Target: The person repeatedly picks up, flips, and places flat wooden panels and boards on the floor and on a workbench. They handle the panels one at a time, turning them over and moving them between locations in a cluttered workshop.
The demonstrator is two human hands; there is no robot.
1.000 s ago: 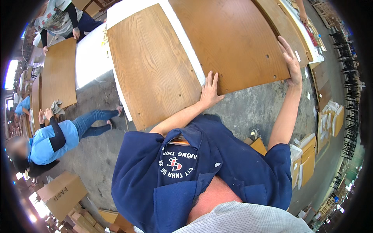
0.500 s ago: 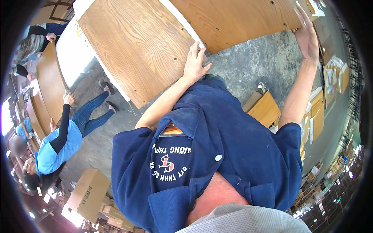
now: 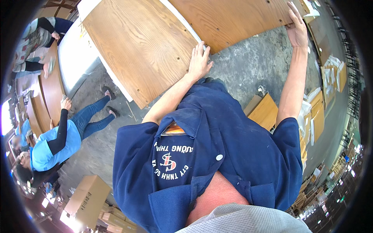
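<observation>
Here we go: compared with a second ago, less of both boards shows at the far side, and the co-worker in the light blue shirt (image 3: 56,145), whose hands were together by a grey cloth, now has one hand up at a board's edge on the left. The right hand (image 3: 298,33) is still there at the same near-right corner, fingers stretched along the edge; how firm that grip is, I can't tell. And the left hand (image 3: 199,62), fingers bent more than before, sits at the seam; whether it pinches anything, I can't tell either.

Count them: two bare hands, two flat brown wood-grain boards before them. The right-hand board with dark holes (image 3: 237,19) lies at the far right, its near edge slanting up to the right; its far end is cut off, so no long axis to call. The left-hand board (image 3: 136,46) runs its long axis from far left to near right, lying over the white-covered desk (image 3: 75,58).
</observation>
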